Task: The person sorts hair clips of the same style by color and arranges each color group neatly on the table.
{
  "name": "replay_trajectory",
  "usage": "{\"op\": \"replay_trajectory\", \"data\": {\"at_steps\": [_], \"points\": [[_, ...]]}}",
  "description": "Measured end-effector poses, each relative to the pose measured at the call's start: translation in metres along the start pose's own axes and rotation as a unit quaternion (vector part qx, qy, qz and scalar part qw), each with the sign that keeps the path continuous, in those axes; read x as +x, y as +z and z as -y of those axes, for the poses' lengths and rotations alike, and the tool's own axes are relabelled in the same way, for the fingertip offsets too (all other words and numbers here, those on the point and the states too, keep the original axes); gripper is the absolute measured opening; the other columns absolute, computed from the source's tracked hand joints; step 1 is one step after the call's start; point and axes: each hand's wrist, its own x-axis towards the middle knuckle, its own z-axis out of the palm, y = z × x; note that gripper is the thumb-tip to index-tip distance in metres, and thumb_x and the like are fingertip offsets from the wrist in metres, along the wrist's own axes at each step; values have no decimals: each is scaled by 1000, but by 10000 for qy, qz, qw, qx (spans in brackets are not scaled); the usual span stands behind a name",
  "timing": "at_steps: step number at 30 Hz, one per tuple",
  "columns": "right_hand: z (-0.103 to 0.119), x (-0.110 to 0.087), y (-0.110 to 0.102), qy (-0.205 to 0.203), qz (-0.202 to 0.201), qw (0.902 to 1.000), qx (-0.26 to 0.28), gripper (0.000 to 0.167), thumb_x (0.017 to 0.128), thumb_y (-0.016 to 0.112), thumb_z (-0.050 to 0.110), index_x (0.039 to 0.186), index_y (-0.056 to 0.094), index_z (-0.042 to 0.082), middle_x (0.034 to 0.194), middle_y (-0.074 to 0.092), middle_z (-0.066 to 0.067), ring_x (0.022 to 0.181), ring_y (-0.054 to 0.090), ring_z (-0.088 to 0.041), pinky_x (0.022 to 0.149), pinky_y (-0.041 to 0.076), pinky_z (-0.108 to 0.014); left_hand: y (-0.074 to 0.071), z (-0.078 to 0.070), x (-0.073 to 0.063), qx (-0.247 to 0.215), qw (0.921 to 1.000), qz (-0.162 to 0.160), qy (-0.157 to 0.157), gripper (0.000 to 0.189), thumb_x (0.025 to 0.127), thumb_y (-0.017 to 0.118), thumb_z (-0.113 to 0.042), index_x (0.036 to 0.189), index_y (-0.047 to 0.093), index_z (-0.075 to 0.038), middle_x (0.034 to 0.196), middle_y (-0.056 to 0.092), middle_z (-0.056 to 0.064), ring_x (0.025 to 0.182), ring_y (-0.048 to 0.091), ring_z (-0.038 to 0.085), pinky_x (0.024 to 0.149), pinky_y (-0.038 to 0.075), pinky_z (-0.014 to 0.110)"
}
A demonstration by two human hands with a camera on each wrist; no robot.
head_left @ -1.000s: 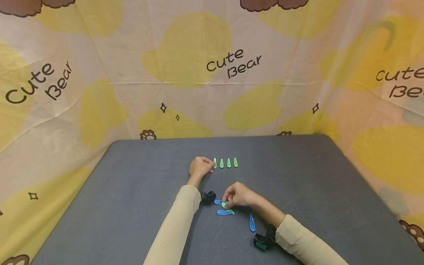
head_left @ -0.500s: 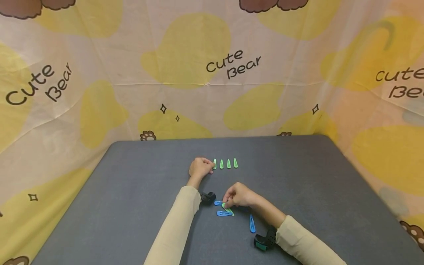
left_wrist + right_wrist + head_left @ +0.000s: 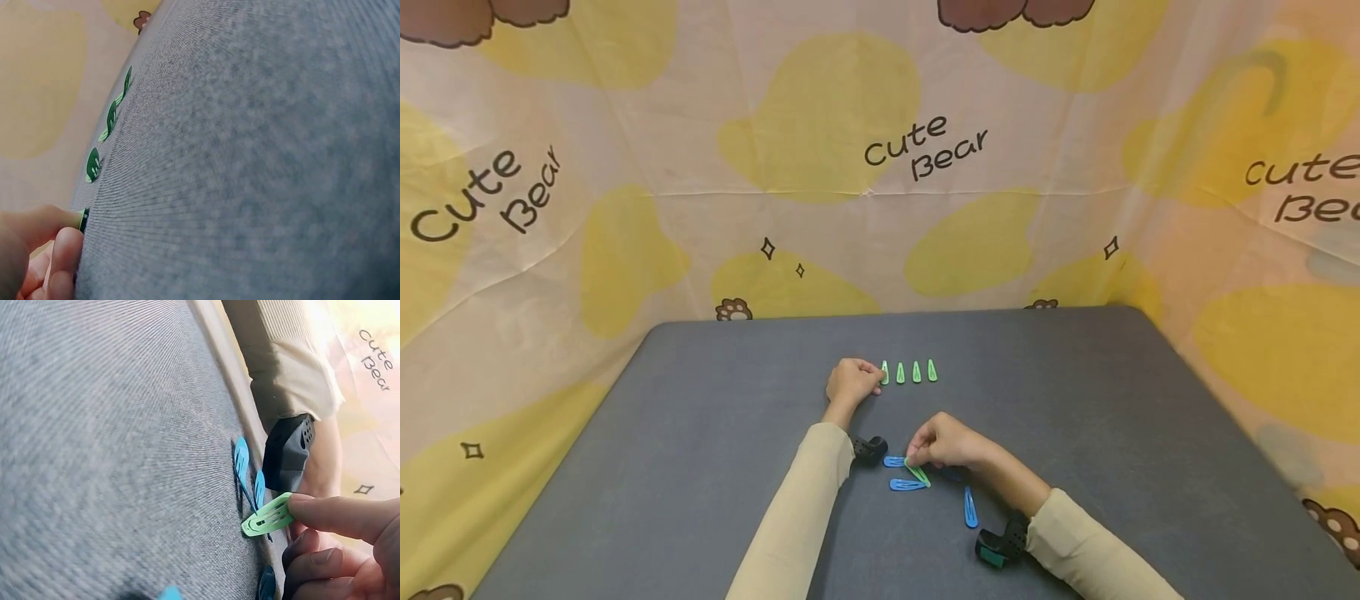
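Observation:
Near the far side of the table, my left hand [image 3: 852, 381] pinches the leftmost green hair clip [image 3: 885, 372] of a spaced row. In the left wrist view its thumb and a finger meet at that clip [image 3: 84, 220]. Closer in, my right hand [image 3: 947, 442] pinches another green hair clip [image 3: 917, 474] by one end, between thumb and finger. The right wrist view shows this clip [image 3: 269, 515] slanting down, its free end low beside two blue hair clips. Those are a blue clip [image 3: 894, 462] partly behind the fingers and a blue clip [image 3: 907, 485] nearer me.
Other green clips [image 3: 917, 372] continue the row to the right. Another blue clip [image 3: 971, 507] lies below my right wrist, near the black wrist camera [image 3: 1002, 542]. A dark blue clip [image 3: 952, 474] is partly under the right hand. Behind the grey table [image 3: 1075, 417] hangs a printed cloth [image 3: 820, 108].
My right fingertips have shifted slightly toward the upper end of the green clip, leaving more of it visible. The left hand stays at the row's leftmost clip.

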Motion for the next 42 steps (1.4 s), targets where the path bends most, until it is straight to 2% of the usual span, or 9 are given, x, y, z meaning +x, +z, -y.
{"op": "replay_trajectory", "data": {"at_steps": [9,17,21,32,42], "points": [[2,-3,-3,79,93,9998,181,12,81,71,6,84,71,-6,57,49,8,49,37,-5,48,30,-20,1,1,-1,20,10000,-31,-1,15,81,71,-29,77,75,-15,61,72,0,63,66,13,57,37,23],[2,-4,-9,8,174,9995,272,17,85,67,10,88,69,-7,57,48,8,49,41,-5,49,33,-21,0,1,-2,0,10000,-42,47,15,81,71,-29,76,76,-15,62,72,1,63,67,14,57,38,23],[2,-4,-13,59,196,9986,487,19,88,64,11,92,68,-7,59,49,7,51,42,-5,50,34,-21,-1,1,-2,7,10000,-39,41,15,81,71,-29,76,76,-15,62,72,1,63,67,14,57,38,23],[-3,-4,-20,89,110,9973,721,18,92,58,13,90,63,-4,60,49,6,51,44,-5,50,35,-20,-2,0,-1,-25,10000,-4,-15,15,81,71,-29,77,76,-15,62,72,0,62,66,13,57,38,23],[-7,-5,-28,97,-12,9952,973,20,94,55,13,97,60,-7,66,52,4,54,45,-5,49,37,-18,-2,0,-2,-61,10000,10,15,16,81,71,-28,77,75,-14,61,72,1,61,66,12,58,37,24]]}}
